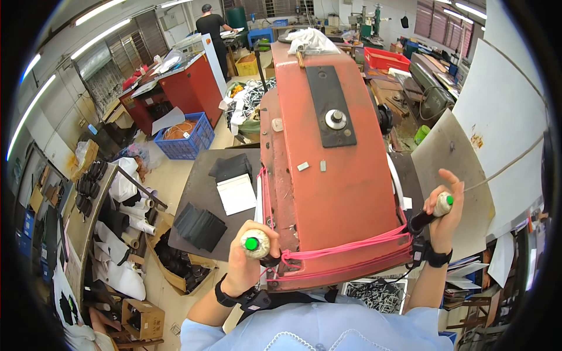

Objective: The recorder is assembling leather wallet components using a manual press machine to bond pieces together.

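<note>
A large red press head (345, 187) fills the middle of the view. My left hand (240, 269) is wrapped round a tape-covered handle (256, 237) with a green button on top, at the press's near left corner. On the right side, my right hand (448, 219) grips a matching handle (443, 204), its index finger lifted off. Pink cord (345, 248) is strung across the front of the press head between the two handles. On the dark table left of the press lie a stack of black sheets (198, 228), a white pad (236, 194) and more black pieces (231, 168).
A blue crate (185, 137) and an open carton of black pieces (178, 257) stand on the floor to the left. Rolls and scraps fill a rack (96, 199) farther left. A large curved board (453, 152) rises at right. Another person (212, 26) stands at the back.
</note>
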`<state>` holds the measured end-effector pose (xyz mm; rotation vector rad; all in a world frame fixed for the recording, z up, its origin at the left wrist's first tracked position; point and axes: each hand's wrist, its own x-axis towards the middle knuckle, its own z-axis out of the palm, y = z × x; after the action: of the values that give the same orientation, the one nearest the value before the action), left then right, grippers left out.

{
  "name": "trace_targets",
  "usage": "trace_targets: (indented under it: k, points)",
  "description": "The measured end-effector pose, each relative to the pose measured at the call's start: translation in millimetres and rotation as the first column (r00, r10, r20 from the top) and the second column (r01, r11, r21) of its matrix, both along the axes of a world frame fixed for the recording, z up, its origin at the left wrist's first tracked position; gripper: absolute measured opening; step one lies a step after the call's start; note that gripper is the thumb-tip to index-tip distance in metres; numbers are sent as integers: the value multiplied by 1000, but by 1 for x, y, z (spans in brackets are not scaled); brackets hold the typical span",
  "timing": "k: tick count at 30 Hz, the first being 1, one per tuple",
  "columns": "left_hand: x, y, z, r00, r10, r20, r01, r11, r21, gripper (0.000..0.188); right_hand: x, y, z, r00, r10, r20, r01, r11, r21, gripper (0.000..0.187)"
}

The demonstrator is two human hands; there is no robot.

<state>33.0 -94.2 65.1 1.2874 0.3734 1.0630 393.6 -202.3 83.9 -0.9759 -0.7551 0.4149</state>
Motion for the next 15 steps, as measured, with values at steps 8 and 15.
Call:
trace_targets:
  k: [8,15]
  points:
    - [66,-21,5,925,-369,-87,378,919,114,96,70,-5,5,687,-574,445,650,760,-24,46]
    - [111,-24,-9,923,-162,-349,360,683,635,71,-53,-17,-8,906,358,226,-352,933,-67,72]
